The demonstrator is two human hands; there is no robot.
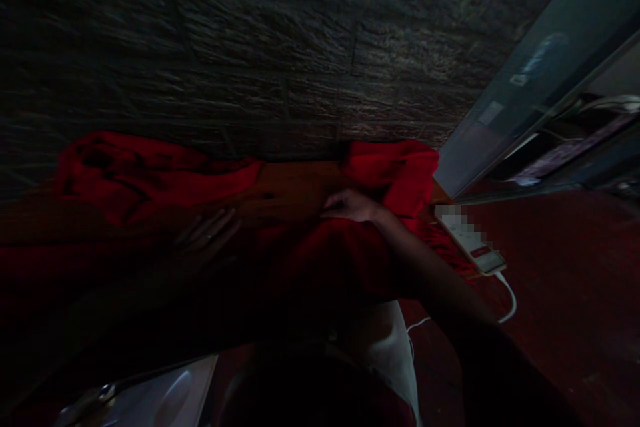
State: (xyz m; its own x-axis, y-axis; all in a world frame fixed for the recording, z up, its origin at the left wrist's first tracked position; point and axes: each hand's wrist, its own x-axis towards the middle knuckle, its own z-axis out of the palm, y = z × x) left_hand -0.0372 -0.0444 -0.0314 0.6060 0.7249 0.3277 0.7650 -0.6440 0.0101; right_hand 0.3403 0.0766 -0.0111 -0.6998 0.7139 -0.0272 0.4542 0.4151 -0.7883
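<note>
Spanning the near side of a wooden table (295, 180), a red cloth (333, 250) lies in front of the person, under both forearms. Its long axis runs left to right, roughly parallel to the stone wall (300, 47); the far edge faces that wall. Appearance: deep red, softly creased near the middle, darkening almost to black towards the body, so the near edge is unreadable. The left hand (210, 230) lies palm down by the far edge, fingers extended and slightly parted, no grasp visible. The right hand (353, 205) is half curled at the same edge, thumb and fingertips close together; cannot tell whether fabric is pinched between them. Beyond, against the wall: a crumpled red bundle (150, 180) at left, a folded red piece (390, 167) at right. A phone (470, 240) rests at the table's right end.
</note>
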